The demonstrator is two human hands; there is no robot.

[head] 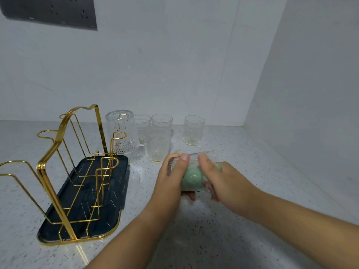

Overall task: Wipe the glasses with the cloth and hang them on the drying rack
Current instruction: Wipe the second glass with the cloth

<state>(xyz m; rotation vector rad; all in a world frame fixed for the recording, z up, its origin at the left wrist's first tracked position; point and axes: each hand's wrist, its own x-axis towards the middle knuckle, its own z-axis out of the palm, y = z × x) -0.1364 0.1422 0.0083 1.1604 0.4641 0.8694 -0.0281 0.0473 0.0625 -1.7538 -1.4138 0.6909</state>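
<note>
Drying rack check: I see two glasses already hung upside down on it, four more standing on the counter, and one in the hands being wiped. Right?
Not quite. The head view shows only one glass upside down on the drying rack, not two. The rest stands.

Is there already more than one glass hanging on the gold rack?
No, only one upturned glass sits on the gold rack; four others stand on the counter.

Illumination is soft, cool and even. A diffuse shadow falls on the speckled grey stone surface [223, 220] below the forearms. The hands [196, 177] show slight motion blur. Wide-angle distortion curves the frame edges; highlights glint on the gold wire drying rack [58, 152].
</note>
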